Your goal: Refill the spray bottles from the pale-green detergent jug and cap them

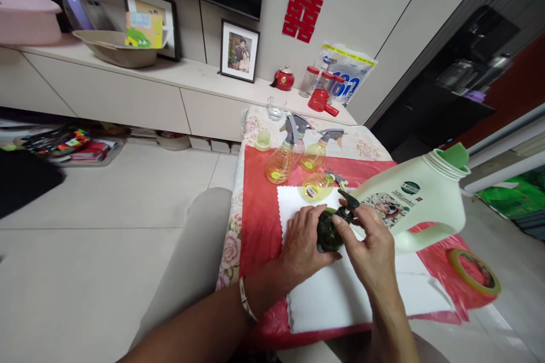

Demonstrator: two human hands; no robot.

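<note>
A dark green pump bottle point(327, 233) stands between my hands over the white cloth point(327, 309). My left hand point(304, 238) wraps round the bottle's side. With its thumb and fingers, my right hand point(370, 238) grips the black pump head point(347, 207) at the bottle's neck. The fit between pump head and bottle is partly hidden by my fingers. Just behind my right hand is a large pale green jug point(421, 193) with its mouth uncapped. A clear yellowish spray bottle point(317, 187) lies on its side beyond the pump bottle.
Several grey-headed spray bottles point(281, 163) stand farther back on the red plastic sheet point(258, 204). A pale green cap point(263, 140) and a glass cup point(276, 109) sit near the far edge. A tape roll point(494, 283) lies at the right. Behind is a low cabinet point(213, 110).
</note>
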